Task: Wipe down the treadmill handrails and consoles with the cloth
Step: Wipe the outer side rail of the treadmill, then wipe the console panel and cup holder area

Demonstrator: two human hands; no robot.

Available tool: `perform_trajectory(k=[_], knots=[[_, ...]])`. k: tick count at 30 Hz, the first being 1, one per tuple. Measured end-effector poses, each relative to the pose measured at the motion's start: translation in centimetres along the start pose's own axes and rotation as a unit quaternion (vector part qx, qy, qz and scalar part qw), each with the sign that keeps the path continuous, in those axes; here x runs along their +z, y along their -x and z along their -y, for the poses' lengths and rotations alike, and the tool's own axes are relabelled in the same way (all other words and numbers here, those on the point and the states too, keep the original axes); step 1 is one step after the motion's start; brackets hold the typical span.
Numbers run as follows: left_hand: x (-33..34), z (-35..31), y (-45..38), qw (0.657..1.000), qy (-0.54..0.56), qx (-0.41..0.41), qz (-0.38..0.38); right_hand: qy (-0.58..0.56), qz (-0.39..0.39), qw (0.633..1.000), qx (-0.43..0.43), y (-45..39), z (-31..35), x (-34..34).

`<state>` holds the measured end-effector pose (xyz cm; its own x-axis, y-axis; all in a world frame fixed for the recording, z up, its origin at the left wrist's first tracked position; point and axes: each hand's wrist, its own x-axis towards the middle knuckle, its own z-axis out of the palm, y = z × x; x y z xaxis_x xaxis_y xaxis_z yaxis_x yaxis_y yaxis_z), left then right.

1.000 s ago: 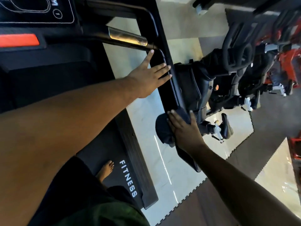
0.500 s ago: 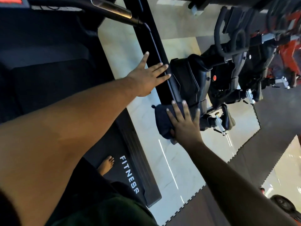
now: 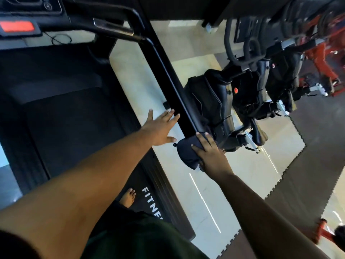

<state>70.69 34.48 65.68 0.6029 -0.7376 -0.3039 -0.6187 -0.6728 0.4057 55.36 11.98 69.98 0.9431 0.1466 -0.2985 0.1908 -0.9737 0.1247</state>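
A black treadmill handrail runs diagonally from the console at the top left down to the middle of the view. My right hand presses a dark cloth onto the handrail's near end, fingers spread flat over it. My left hand hovers flat, fingers apart, just left of the rail, its fingertips at the rail's edge, holding nothing. A chrome grip and a red button sit by the console.
The treadmill belt lies to the left, with a side strip marked FITNESS and my bare foot on it. An exercise bike stands right beside the rail. Red equipment is at the far right. Pale tile floor lies below.
The view has tilted up so the console shows again. My right hand and the cloth stay at the handrail's near end; my left hand sits lower, closer to the cloth.
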Motion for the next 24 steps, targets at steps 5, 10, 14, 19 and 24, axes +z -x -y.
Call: perform_trajectory(k=[5,10,14,19,24], knots=[[-0.2,-3.3,2.2,0.911,0.411,0.002,0.026,-0.188,-0.106,0.971,-0.100,-1.1,0.3,-4.7],[-4.5,-2.5,4.9,0.850,0.526,-0.025,-0.024,-0.264,-0.171,0.946,-0.082,-2.6,1.0,-7.7],[-5.5,-0.5,6.2,0.831,0.550,-0.047,-0.065,-0.325,-0.187,0.927,-0.012,-4.6,2.2,-7.5],[-6.8,2.4,7.3,0.803,0.579,-0.067,-0.125,-0.593,-0.105,0.790,0.113,-9.3,5.1,-7.8],[-9.2,5.8,8.2,0.749,0.647,-0.086,-0.117,-0.786,-0.010,0.580,0.214,-15.5,9.4,-9.5]])
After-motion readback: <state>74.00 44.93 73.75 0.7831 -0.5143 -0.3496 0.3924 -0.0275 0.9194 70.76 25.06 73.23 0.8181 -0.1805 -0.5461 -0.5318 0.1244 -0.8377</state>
